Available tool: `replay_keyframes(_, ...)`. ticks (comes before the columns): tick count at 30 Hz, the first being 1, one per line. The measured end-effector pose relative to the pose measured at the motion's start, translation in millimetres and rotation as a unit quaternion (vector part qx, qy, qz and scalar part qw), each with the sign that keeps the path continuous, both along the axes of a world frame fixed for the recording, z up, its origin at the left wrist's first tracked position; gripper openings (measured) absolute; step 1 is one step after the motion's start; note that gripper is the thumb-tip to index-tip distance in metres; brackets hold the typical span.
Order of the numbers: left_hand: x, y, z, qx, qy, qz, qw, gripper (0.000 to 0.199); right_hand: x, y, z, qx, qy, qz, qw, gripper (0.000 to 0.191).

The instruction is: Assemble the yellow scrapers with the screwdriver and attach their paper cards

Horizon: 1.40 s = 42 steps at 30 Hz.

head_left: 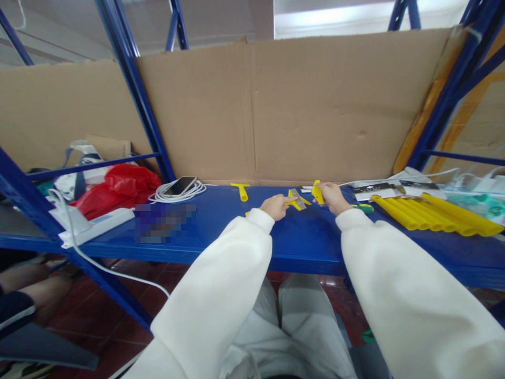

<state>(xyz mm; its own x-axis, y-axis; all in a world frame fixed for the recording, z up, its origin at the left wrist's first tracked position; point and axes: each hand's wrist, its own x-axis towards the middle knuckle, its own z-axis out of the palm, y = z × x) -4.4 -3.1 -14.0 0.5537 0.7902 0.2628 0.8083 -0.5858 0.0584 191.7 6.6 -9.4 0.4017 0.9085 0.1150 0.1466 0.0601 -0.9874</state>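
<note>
My left hand [275,207] has its fingers closed at the near edge of a yellow scraper head with a flat metal blade [299,200], low over the blue shelf. To the right of it, my right hand [333,198] grips a small yellow plastic piece [317,192] that is held upright. The two pieces are apart. A yellow T-shaped handle [243,193] lies behind and left of my left hand. A screwdriver with a green and yellow handle [363,208] lies by my right wrist, its shaft partly hidden.
Several yellow tubes [437,216] lie in a row on the right of the blue shelf [232,239]. A phone [181,185] rests on a coiled white cable [163,196]. Farther left are a white power strip [100,226] and a red bag [120,189]. Cardboard [315,110] closes off the back.
</note>
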Motion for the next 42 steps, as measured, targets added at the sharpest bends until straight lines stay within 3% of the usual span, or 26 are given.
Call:
replay_keyframes(7, 0, 5, -2.5, 0.002, 0.001, 0.0, 1.0, 0.05, -7, -10, 5.0, -0.081, 0.022, 0.073, 0.994, 0.023)
replay_keyframes(12, -1, 8, -4.8, 0.005, -0.004, 0.0, 1.0, 0.05, -10, -9, 4.2, -0.109, 0.031, 0.064, 0.991, 0.022)
replay_keyframes(16, -2, 9, -6.0, 0.009, -0.002, -0.008, 1.0, 0.049, -11, -6, 3.1, -0.086, 0.067, 0.064, 0.992, 0.026)
replay_keyframes(22, -2, 10, -6.4, 0.013, 0.003, -0.01, 1.0, 0.048, -8, -4, 3.1, -0.053, 0.114, 0.115, 0.985, 0.031)
replay_keyframes(29, -2, 9, -6.3, 0.013, 0.001, -0.013, 1.0, 0.048, -3, 0, 0.0, -0.055, 0.129, 0.141, 0.98, 0.029)
replay_keyframes(42, -1, 9, -7.0, -0.001, -0.006, -0.006, 1.0, 0.049, 2, 4, -2.2, -0.014, 0.105, 0.123, 0.987, 0.012)
